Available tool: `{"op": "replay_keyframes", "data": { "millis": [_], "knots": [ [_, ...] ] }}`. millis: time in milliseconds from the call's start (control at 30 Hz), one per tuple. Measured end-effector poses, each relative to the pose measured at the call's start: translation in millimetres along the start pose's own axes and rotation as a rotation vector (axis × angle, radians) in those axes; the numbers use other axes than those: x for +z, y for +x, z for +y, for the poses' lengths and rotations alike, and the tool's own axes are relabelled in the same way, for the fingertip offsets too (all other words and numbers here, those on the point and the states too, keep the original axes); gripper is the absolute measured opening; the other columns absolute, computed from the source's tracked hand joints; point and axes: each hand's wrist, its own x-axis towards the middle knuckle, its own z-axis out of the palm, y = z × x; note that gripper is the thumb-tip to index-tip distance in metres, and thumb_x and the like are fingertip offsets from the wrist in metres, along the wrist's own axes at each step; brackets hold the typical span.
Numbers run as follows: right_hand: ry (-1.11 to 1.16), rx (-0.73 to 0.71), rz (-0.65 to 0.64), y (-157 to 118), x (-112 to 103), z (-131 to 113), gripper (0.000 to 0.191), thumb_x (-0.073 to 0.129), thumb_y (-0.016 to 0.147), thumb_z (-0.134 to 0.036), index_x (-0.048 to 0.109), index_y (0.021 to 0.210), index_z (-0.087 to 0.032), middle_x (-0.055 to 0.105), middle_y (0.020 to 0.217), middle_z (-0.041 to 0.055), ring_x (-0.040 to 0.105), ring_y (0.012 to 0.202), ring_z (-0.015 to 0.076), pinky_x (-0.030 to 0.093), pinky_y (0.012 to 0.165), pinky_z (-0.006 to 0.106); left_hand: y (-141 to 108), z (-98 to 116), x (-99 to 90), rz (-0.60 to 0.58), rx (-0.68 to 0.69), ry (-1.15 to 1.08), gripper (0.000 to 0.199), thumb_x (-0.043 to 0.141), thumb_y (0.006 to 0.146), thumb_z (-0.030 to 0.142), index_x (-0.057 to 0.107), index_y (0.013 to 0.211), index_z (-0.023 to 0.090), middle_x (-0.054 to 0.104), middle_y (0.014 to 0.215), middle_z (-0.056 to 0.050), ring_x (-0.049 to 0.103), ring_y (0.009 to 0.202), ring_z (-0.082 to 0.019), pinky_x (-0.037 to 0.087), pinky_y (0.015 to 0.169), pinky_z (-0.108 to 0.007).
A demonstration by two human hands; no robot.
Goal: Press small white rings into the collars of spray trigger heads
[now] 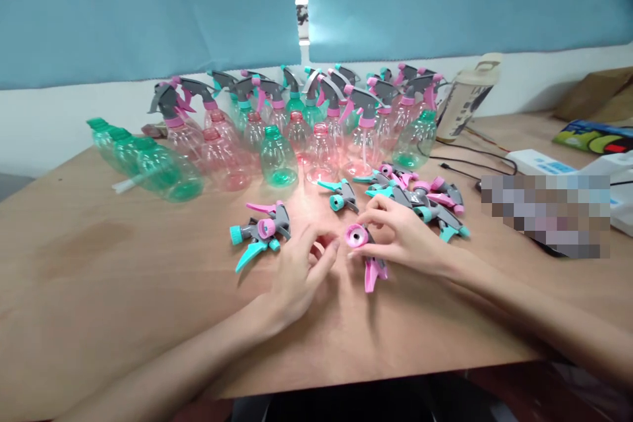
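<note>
Curled left hand (pixel 302 264) near right hand (pixel 403 234)

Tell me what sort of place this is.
Likely a makeshift workspace: spray bottles crowd the table, loose spray heads lie in front, and the right hand holds a pink-collared spray head.

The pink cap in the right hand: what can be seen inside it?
Inside the pink cap are a white surface and a dark central hole. What lies deeper is not visible; the right hand partly covers the grey body behind.

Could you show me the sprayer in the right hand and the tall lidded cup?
Sprayer (pixel 357 235): head view, inside its pink collar.
Cup (pixel 463 105): head view, on its printed side.
</note>
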Motion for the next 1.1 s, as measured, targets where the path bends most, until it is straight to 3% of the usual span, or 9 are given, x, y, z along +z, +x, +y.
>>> {"op": "replay_keyframes", "data": {
  "millis": [167,300,400,567,833,967,1100],
  "knots": [
    [0.153,0.007,0.079,-8.7,18.3,-3.4,0.026,0.072,0.074,-0.035,0.063,0.093,-0.019,0.05,0.093,0.0043,0.054,0.084,0.0165,0.045,0.075,0.03,-1.3,-0.4,-2.3,-0.055,0.068,0.014,0.01,0.051,0.089,0.023,0.06,0.089,0.018,0.052,0.086,-0.001,0.053,0.067,-0.009,0.048,0.059,-0.02],
    [0.268,0.046,0.062,-9.4,24.6,-4.2,0.024,0.069,0.077,-0.031,0.063,0.097,-0.019,0.053,0.092,0.0042,0.054,0.078,0.015,0.046,0.067,0.028,-2.4,-1.6,-3.3,-0.097,0.093,0.04,0.014,0.052,0.089,0.023,0.062,0.099,0.02,0.051,0.094,-0.002,0.055,0.07,-0.009,0.052,0.062,-0.022],
    [0.307,0.061,0.057,-9.5,25.6,-4.9,0.024,0.071,0.076,-0.032,0.064,0.095,-0.019,0.053,0.09,0.0035,0.054,0.073,0.014,0.045,0.062,0.027,-3.3,-2.7,-3.1,-0.093,0.1,0.082,0.018,0.051,0.09,0.022,0.063,0.102,0.022,0.052,0.095,-0.002,0.056,0.07,-0.01,0.053,0.069,-0.027],
    [0.29,0.039,0.066,-10.7,25.4,-4.5,0.026,0.072,0.075,-0.034,0.066,0.097,-0.02,0.056,0.091,0.0044,0.055,0.079,0.016,0.047,0.066,0.028,-6.7,-2.6,-1.7,-0.05,0.19,0.094,0.024,0.052,0.088,0.015,0.064,0.108,0.021,0.053,0.093,-0.004,0.056,0.084,-0.014,0.051,0.076,-0.029],
    [0.302,0.057,0.009,-9.2,22.8,-4.2,0.029,0.076,0.071,-0.031,0.069,0.096,-0.018,0.059,0.087,0.0031,0.056,0.079,0.0141,0.047,0.068,0.025,-7.6,-0.6,-4.2,-0.104,0.204,0.087,0.024,0.048,0.091,0.016,0.065,0.106,0.021,0.053,0.092,-0.004,0.055,0.079,-0.012,0.05,0.069,-0.024],
    [0.316,0.044,-0.035,-8.5,22.0,-5.0,0.029,0.078,0.068,-0.034,0.071,0.091,-0.019,0.06,0.085,0.0023,0.056,0.076,0.013,0.047,0.066,0.024,-5.9,-4.7,-8.6,-0.149,0.295,0.16,0.025,0.046,0.091,0.015,0.065,0.106,0.021,0.053,0.093,-0.004,0.053,0.077,-0.012,0.049,0.066,-0.024],
    [0.292,0.071,0.009,-10.3,21.1,-5.4,0.026,0.074,0.072,-0.035,0.072,0.095,-0.021,0.061,0.08,0.0019,0.056,0.071,0.0128,0.048,0.062,0.024,-4.2,-7.4,-10.9,-0.118,0.27,0.242,0.027,0.044,0.091,0.014,0.064,0.108,0.022,0.052,0.092,-0.004,0.053,0.077,-0.013,0.048,0.065,-0.026]
  ]
}}
